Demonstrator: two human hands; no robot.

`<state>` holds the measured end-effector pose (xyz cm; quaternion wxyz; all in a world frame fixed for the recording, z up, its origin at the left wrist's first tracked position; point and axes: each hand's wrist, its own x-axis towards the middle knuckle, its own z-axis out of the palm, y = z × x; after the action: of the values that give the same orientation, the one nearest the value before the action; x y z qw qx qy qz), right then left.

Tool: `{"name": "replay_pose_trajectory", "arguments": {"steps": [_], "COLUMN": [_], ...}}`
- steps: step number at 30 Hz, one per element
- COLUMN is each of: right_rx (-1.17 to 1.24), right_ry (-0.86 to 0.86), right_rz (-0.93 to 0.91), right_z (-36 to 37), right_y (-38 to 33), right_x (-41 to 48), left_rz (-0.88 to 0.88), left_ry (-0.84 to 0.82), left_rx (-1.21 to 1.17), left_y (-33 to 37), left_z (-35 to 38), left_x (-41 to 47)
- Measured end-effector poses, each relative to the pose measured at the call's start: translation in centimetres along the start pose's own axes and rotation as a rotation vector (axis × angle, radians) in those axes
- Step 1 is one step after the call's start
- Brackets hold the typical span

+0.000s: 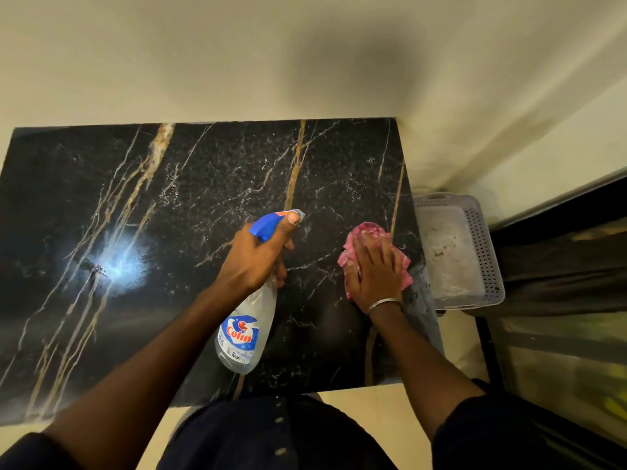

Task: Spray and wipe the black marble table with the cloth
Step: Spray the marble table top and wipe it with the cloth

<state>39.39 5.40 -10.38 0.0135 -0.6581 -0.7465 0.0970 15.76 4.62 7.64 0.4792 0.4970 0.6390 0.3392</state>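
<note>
Black veined marble counter set against a cream wall, with a bright glare patch toward the left. Gripping the spray bottle round its neck with the left hand, fingers curled, thumb up by the blue nozzle, over the middle of the counter and aimed toward the far side. Pressing the pink cloth flat onto the right part of the counter with the right hand, fingers straight and close together. Pale perforated basket just beyond the right edge. Probably mid-wipe on the right side, with spraying ready to follow. Next, likely: squeeze the trigger over the middle and left stretches, then sweep the cloth across under steady downward pressure, minding the near edge.
</note>
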Motion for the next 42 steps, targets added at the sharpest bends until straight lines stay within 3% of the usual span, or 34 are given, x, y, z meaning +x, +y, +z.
{"name": "replay_pose_trajectory", "arguments": {"steps": [6, 11, 19, 24, 31, 36, 39, 42], "right_rx": [0.031, 0.071, 0.021, 0.002, -0.009, 0.005, 0.031, 0.016], "right_ry": [0.053, 0.093, -0.041, -0.103, 0.003, 0.039, 0.052, 0.031], "right_rz": [0.247, 0.400, -0.025, -0.205, 0.166, 0.317, 0.351, 0.264], "right_z": [-0.8, -0.3, 1.9, 1.7, -0.1, 0.3, 0.7, 1.4], "right_y": [5.4, 2.4, -5.2, -2.9, 4.8, 4.3, 2.2, -0.1], "right_x": [-0.9, -2.6, -9.3, -10.7, -10.6, -11.1, -11.8, -13.4], "left_rz": [0.027, 0.038, 0.013, 0.038, 0.060, 0.064, 0.052, 0.053], "left_ry": [-0.014, -0.005, 0.007, -0.022, -0.082, -0.109, -0.112, -0.142], "left_rx": [-0.002, 0.002, -0.014, 0.007, 0.018, 0.043, 0.047, 0.053], "left_y": [-0.3, -0.7, -1.1, -0.6, -0.5, -0.7, -1.0, -1.5], "left_z": [0.4, 0.3, 1.2, 2.0, 3.2, 3.9, 4.2, 4.3], "left_x": [-1.3, -2.4, -3.6, -3.7, -3.5, -3.5, -3.7, -3.6]}}
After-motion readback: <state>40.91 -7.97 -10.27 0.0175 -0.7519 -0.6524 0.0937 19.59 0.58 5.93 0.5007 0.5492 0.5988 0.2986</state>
